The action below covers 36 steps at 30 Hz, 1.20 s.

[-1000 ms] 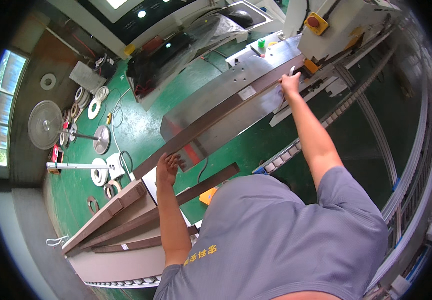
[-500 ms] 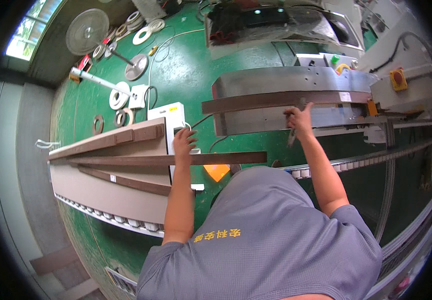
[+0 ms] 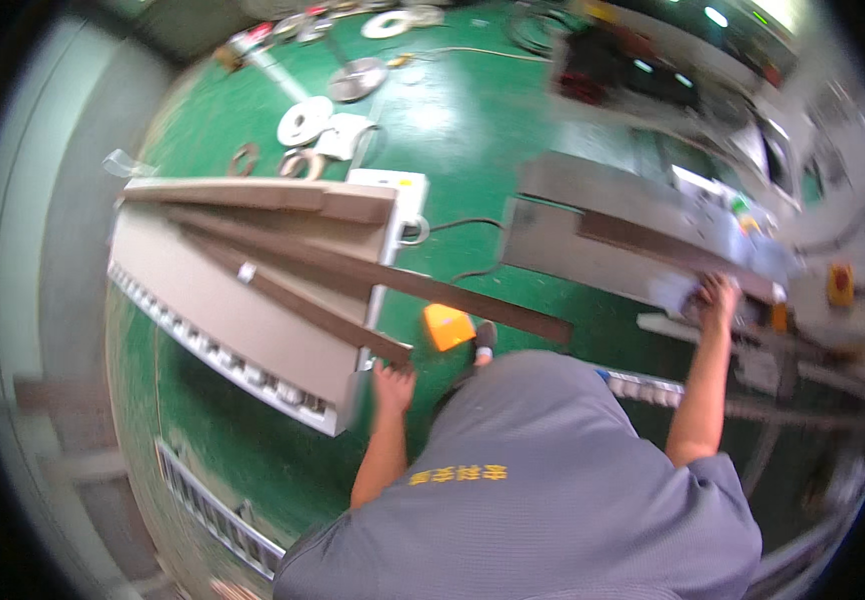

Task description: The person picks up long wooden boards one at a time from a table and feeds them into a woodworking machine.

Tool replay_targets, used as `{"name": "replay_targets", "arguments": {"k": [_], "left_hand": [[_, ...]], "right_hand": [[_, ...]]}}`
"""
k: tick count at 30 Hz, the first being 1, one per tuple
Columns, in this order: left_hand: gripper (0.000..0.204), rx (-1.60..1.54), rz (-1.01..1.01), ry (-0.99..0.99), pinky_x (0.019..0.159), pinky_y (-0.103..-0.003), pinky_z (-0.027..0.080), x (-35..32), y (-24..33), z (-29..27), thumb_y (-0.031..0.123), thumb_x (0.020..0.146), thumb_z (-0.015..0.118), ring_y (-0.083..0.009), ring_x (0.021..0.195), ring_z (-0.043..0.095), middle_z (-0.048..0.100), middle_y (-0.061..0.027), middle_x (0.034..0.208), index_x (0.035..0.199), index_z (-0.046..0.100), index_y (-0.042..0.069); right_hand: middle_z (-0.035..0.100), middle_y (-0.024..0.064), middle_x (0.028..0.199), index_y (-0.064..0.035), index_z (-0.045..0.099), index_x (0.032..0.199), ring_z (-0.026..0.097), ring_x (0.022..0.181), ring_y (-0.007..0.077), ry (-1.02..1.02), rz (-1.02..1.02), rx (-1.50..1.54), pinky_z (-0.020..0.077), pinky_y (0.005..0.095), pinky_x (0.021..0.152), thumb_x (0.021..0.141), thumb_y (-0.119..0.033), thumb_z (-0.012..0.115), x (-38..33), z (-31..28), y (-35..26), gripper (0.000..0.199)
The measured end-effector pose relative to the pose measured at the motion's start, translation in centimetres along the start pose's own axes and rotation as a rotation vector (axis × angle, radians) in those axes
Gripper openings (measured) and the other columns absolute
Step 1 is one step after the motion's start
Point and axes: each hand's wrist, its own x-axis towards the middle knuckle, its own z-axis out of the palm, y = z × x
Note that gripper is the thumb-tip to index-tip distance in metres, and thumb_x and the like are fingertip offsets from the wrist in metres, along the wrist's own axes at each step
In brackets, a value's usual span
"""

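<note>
My left hand (image 3: 394, 388) has its fingers curled at the near end of a dark brown strip (image 3: 298, 305) with a small white label. That strip lies on a beige-topped roller table (image 3: 253, 345) and pokes past its right edge. Above it, a longer brown strip (image 3: 473, 298) overhangs the same edge further. Out to the right, my right hand (image 3: 719, 298) is closed beside the metal bed of a machine (image 3: 563, 240). Motion blur hides what is in its fingers. On that bed rests another brown strip (image 3: 663, 242), close to the hand.
More brown strips (image 3: 253, 193) lie along the table's far side, with a white box (image 3: 393, 188) behind. An orange-yellow object (image 3: 449, 326) sits on the green floor by my foot. Tape rolls (image 3: 305, 120) and a round-based stand (image 3: 358, 80) are farther back. A roller rail (image 3: 643, 388) runs to the right.
The view has swung, blurring the right side. My left hand has come down from above the longer strip to the end of the labelled strip. My right hand has moved right along the machine bed.
</note>
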Motion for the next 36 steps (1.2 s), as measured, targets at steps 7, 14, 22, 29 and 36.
{"name": "replay_targets", "arguments": {"k": [7,14,22,29,36], "left_hand": [[0.018,-0.100,0.418,0.140,0.063,-0.029,0.046,-3.8,0.5,6.8,-0.001,0.078,0.060,-0.0161,0.073,0.055,0.056,-0.0050,0.081,0.093,0.052,0.006],[0.007,-0.023,1.140,0.362,0.059,-0.026,0.043,-14.9,15.8,5.9,0.001,0.075,0.062,-0.0123,0.065,0.051,0.054,-0.0016,0.073,0.081,0.058,0.001],[0.029,1.291,2.447,0.316,0.060,-0.032,0.044,-36.2,16.7,24.2,0.011,0.064,0.077,-0.0230,0.068,0.051,0.055,-0.0056,0.076,0.090,0.066,0.006],[0.032,1.184,2.651,-0.152,0.056,-0.030,0.041,-40.3,12.5,31.0,0.019,0.062,0.082,-0.0178,0.067,0.047,0.054,0.0029,0.075,0.087,0.064,0.010],[0.033,1.140,2.670,-0.155,0.056,-0.030,0.040,-40.0,12.1,30.7,0.021,0.063,0.081,-0.0179,0.067,0.046,0.052,0.0026,0.075,0.087,0.063,0.010]], "right_hand": [[0.048,0.0018,0.065,-0.0046,0.052,0.083,0.038,0.047,0.0096,-0.243,-0.020,0.206,0.0313,0.0222,0.041,0.087,-0.016,0.052,-2.5,3.5,3.7,0.012],[0.040,-0.0015,0.059,-0.0012,0.055,0.100,0.035,0.049,0.0072,-0.713,0.356,-0.156,0.0301,0.0213,0.042,0.083,-0.009,0.053,-22.5,22.5,4.2,0.019],[0.056,0.0084,0.098,-0.0099,0.035,0.137,0.048,0.066,0.0113,-1.764,-0.378,-0.272,0.0421,0.0234,0.058,0.081,0.009,0.044,-43.6,35.7,-4.4,0.059],[0.046,0.0177,0.129,-0.0068,0.038,0.133,0.049,0.114,0.0371,-1.765,-0.930,0.422,0.0438,0.0379,0.092,0.070,0.016,0.048,-51.5,38.2,-8.1,0.068],[0.053,0.0167,0.121,-0.0067,0.043,0.128,0.054,0.108,0.0343,-1.797,-0.966,0.333,0.0476,0.0375,0.086,0.071,0.016,0.050,-51.1,37.3,-9.6,0.062]]}}
